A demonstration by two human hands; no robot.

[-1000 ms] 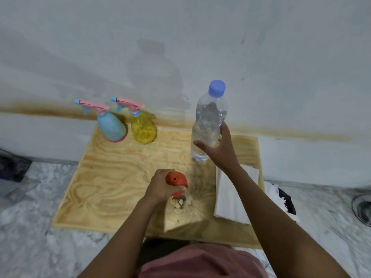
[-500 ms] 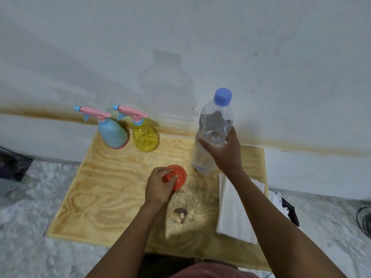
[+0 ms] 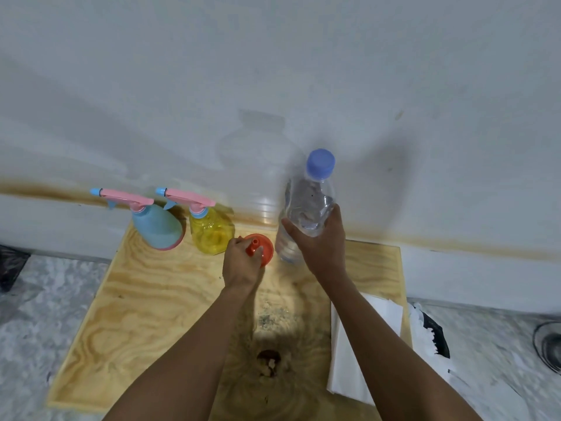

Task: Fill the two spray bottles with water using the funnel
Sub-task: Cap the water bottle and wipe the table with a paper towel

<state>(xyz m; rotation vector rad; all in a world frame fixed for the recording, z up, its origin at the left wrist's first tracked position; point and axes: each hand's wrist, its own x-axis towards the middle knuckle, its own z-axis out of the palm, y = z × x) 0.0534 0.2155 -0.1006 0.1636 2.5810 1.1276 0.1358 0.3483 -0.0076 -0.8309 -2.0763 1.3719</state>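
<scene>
The orange funnel (image 3: 258,249) sits in the left hand (image 3: 241,262), fingers closed round its spout, near the back edge of the board (image 3: 145,299) just beside the yellow sprayer (image 3: 211,235); the blue sprayer (image 3: 158,227) stands at the back left corner. Light stiff plastic, I'd say, easy to pinch by the spout. The right hand (image 3: 318,247) wraps the capped water bottle (image 3: 306,208), likely heavy and slick, best gripped mid-body. Both sprayer heads are on. Since a moment ago the funnel has travelled from mid-board towards the sprayers; the bottle hasn't shifted. Tissues (image 3: 361,344) lie by the right edge
</scene>
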